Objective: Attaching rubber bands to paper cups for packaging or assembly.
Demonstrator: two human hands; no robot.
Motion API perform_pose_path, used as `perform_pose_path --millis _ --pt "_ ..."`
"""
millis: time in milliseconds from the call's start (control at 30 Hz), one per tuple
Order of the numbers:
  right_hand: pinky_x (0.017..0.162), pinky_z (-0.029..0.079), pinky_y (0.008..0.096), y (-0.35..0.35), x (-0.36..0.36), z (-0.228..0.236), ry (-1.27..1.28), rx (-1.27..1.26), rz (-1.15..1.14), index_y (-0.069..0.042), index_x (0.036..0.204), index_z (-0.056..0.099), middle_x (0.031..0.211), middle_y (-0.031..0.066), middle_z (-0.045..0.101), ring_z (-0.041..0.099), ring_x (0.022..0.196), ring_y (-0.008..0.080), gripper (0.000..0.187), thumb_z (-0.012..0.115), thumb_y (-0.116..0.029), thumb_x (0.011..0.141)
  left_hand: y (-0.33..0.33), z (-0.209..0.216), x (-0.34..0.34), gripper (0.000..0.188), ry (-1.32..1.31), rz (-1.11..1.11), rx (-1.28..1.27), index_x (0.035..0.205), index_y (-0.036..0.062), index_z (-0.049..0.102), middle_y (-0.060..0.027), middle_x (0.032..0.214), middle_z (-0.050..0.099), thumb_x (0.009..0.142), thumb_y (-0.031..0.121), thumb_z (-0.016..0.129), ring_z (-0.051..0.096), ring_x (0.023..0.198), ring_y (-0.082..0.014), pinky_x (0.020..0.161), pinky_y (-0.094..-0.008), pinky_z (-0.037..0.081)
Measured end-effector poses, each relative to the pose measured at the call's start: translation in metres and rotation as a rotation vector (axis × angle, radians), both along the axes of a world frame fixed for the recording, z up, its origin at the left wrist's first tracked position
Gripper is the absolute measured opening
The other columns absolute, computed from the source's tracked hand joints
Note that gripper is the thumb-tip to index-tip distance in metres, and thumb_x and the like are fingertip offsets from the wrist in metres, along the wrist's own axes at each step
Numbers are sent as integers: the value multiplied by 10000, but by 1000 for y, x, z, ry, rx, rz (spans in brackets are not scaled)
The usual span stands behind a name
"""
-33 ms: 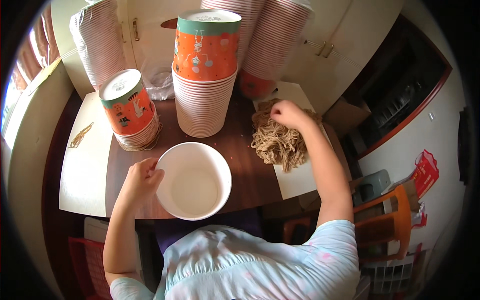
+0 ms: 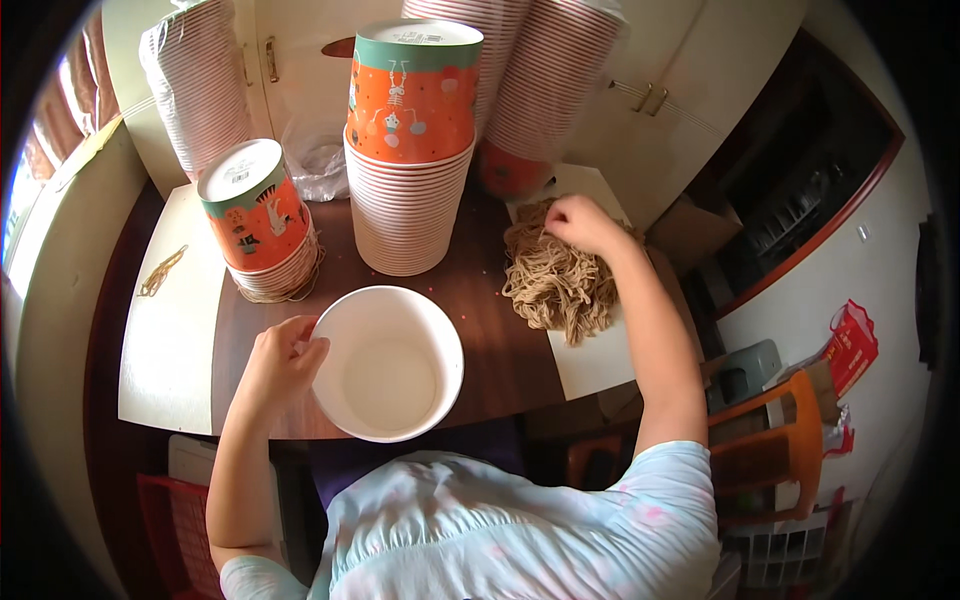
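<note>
My left hand (image 2: 287, 355) pinches the left rim of a white-lined paper bucket (image 2: 390, 375), which stands with its mouth up near the table's front edge; I see nothing inside it. On the right, my right hand (image 2: 578, 225) is closed at the top of a heap of tan cord (image 2: 560, 285), and the strands in its fingers are mostly hidden. Beyond the bucket rises a tall stack of upturned paper buckets (image 2: 410, 110), orange and green with cartoon figures. A shorter upturned stack (image 2: 255, 210) stands to its left, with tan cord looped around its base.
A few loose tan cords (image 2: 163, 270) lie on the table's pale left side. Wrapped bucket stacks (image 2: 195, 85) lean at the back left, with more (image 2: 550, 80) behind the tall stack. Clear plastic (image 2: 318, 165) lies between. An orange chair (image 2: 790, 440) stands at the right.
My right hand has shifted very slightly over the cord heap. My left hand and the bucket are almost where they were.
</note>
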State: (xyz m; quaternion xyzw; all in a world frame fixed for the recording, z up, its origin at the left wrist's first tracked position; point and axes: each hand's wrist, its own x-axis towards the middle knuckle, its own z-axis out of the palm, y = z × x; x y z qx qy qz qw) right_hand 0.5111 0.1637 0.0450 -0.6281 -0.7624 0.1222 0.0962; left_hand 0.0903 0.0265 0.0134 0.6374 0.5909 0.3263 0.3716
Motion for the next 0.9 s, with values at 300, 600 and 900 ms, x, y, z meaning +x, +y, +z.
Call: perform_pose_path --millis 300,600,900 --pt "761 514 297 -6 -22 120 1084 61 205 -62 983 530 883 45 619 604 796 134 123 514 -183 968 19 59 17 219 -65 -54 413 1040 0 648 -52 856 591 841 91 659 480 596 -64 542 -213 400" --pt "523 402 176 -71 -132 153 943 4 398 -56 972 529 778 0 570 493 587 25 136 543 -190 955 53 77 67 492 -712 -529 9 1322 -1 471 -72 1079 635 911 211 640 615 857 -94 741 -237 501" --pt "607 459 217 -92 -140 104 854 -279 305 -28 992 542 829 20 586 519 655 56 167 566 -183 935 8 69 40 218 -498 -358 -153 891 -21 696 -26 730 668 900 193 656 601 616 -66 570 -211 501"
